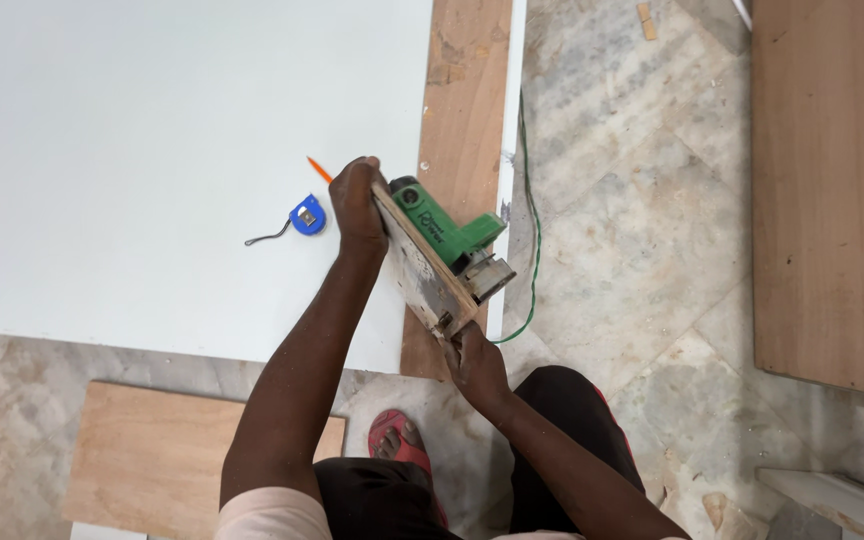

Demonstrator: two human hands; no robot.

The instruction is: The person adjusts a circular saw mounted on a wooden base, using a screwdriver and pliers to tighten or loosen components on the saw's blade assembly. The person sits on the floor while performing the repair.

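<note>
I hold a green power cutter (442, 232) mounted on a wooden base plate (420, 262), tipped up on its edge above the right rim of a large white board (152, 150). My left hand (357, 200) grips the far end of the base plate. My right hand (472, 355) grips its near end. A green cable (535, 240) runs from the tool down over the floor. A blue tape measure (307, 214) and an orange pencil (319, 169) lie on the white board just left of my left hand.
A plywood strip (467, 90) and a narrow white strip (512, 120) lie along the board's right edge. A plywood sheet (832, 190) lies at the right, and another plywood piece (152, 455) at the lower left. My foot in a red sandal (399, 440) rests on the marble floor (632, 200).
</note>
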